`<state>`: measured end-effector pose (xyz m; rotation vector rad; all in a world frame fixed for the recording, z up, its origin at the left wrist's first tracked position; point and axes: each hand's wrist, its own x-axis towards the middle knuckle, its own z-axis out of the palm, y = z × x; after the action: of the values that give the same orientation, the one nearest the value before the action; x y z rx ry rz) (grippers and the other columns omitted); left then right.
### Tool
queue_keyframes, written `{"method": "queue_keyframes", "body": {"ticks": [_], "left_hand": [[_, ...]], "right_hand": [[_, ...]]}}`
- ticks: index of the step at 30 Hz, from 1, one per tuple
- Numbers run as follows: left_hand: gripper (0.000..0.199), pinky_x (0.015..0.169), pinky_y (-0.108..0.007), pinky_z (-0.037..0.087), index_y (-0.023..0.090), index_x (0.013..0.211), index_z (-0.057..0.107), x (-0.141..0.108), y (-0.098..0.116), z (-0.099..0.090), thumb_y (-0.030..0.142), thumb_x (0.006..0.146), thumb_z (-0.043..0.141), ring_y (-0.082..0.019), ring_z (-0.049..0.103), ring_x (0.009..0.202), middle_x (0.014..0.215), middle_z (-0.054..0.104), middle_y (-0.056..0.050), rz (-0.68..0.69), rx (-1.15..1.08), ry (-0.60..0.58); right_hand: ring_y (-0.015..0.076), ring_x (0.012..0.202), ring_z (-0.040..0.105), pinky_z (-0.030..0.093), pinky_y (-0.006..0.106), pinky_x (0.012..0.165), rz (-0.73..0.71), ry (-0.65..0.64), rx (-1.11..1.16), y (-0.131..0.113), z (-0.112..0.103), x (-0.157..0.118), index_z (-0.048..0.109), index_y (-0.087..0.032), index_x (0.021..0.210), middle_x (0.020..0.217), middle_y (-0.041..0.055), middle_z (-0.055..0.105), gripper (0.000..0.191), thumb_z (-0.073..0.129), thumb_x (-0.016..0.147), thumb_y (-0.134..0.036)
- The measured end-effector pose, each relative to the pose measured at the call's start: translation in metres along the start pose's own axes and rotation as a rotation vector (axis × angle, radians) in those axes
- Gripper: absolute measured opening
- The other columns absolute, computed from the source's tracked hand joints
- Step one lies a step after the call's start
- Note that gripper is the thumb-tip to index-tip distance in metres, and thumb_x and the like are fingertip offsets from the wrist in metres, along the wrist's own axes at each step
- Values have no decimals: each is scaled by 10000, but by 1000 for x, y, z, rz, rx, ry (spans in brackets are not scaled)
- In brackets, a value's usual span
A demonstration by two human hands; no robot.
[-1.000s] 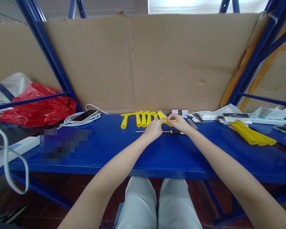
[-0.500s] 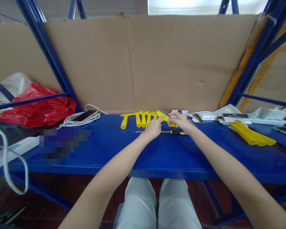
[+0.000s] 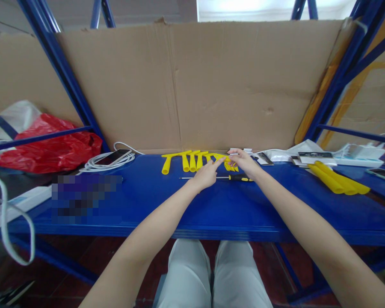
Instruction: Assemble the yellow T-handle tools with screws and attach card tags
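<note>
My left hand (image 3: pixel 206 174) is closed on a yellow plastic scraper (image 3: pixel 215 155), its index finger reaching along it to the right. At the scraper's right end, the fingertips of my right hand (image 3: pixel 244 163) are bent together against it; any small part between them is too small to make out. Several yellow T-shaped scraper handles (image 3: pixel 186 162) lie in a row left of my hands. Below the hands a screwdriver (image 3: pixel 235 177) with a black and yellow grip lies crosswise, its shaft pointing left. Small yellow pieces (image 3: pixel 231 167) lie under my right fingers, partly covered.
Yellow tubes (image 3: pixel 338 179) lie on the right of the blue table (image 3: pixel 244 209), near paper and plastic packets (image 3: pixel 317 157). On the left are a coiled white cable (image 3: pixel 98 163), a phone (image 3: pixel 114 156) and a red bag (image 3: pixel 51 143). Cardboard (image 3: pixel 227 85) closes off the back.
The scraper has turned and sits lower and flatter between my hands, its pale blade face less visible. My left index finger now stretches further right, close to the right fingertips.
</note>
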<state>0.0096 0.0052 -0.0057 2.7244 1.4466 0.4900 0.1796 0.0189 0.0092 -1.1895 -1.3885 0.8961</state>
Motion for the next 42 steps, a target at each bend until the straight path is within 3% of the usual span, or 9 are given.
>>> {"method": "queue_keyframes", "body": {"ticks": [11, 14, 16, 19, 22, 26, 32, 42], "left_hand": [[618, 937, -385, 441, 230, 1443, 378, 5, -7, 5, 72, 849, 432, -230, 573, 1004, 1072, 587, -100, 0, -251, 90], [651, 894, -346, 470, 233, 1432, 392, 6, -6, 3, 40, 814, 456, -191, 589, 918, 1084, 604, -85, -9, -473, 107], [689, 739, -304, 511, 260, 1462, 328, 5, -3, 0, 51, 820, 463, -134, 585, 708, 1038, 610, -73, -63, -677, 52], [734, 501, -237, 453, 306, 1492, 217, 4, 4, -4, 81, 842, 473, -56, 464, 463, 946, 588, -46, -171, -973, -46], [764, 438, -203, 395, 319, 1494, 169, 3, 11, -8, 68, 842, 479, -42, 430, 423, 846, 553, -6, -245, -1198, -97], [779, 432, -190, 372, 349, 1481, 165, 6, 11, -10, 31, 839, 472, -42, 447, 427, 779, 508, 28, -339, -1379, -118], [795, 413, -185, 349, 352, 1474, 154, 8, 7, -8, -2, 826, 448, -46, 452, 417, 761, 503, 32, -387, -1478, -137], [787, 433, -179, 372, 342, 1478, 170, 7, 9, -8, 3, 825, 448, -50, 453, 438, 749, 516, 27, -437, -1423, -177]], "right_hand": [[93, 515, 555, 409, 196, 519, -11, -88, 67, 10, -7, 6, 551, -192, 953, 624, -16, 628, 136, 561, 819, -212], [95, 523, 565, 415, 196, 500, -49, 1, 1, 16, -24, 17, 572, -190, 953, 701, 13, 654, 167, 529, 860, -321], [102, 553, 576, 434, 205, 520, -94, 122, -155, 23, -42, 25, 598, -171, 919, 751, 41, 672, 171, 530, 857, -315], [141, 646, 616, 476, 238, 610, -124, 270, -503, 36, -73, 35, 649, -143, 833, 788, 80, 699, 113, 558, 794, -197], [184, 767, 652, 479, 246, 699, -127, 236, -869, 48, -94, 38, 688, -164, 720, 796, 80, 717, 117, 574, 746, -165], [196, 728, 658, 464, 232, 645, 3, 129, -1123, 58, -101, 37, 721, -156, 691, 720, 84, 710, 125, 600, 718, -160], [168, 647, 643, 466, 220, 619, 41, 55, -1179, 62, -99, 36, 737, -182, 721, 675, 53, 696, 135, 605, 725, -158], [221, 760, 667, 486, 269, 708, 14, 71, -1224, 63, -96, 35, 653, -198, 593, 688, 91, 692, 170, 580, 732, -135]]}}
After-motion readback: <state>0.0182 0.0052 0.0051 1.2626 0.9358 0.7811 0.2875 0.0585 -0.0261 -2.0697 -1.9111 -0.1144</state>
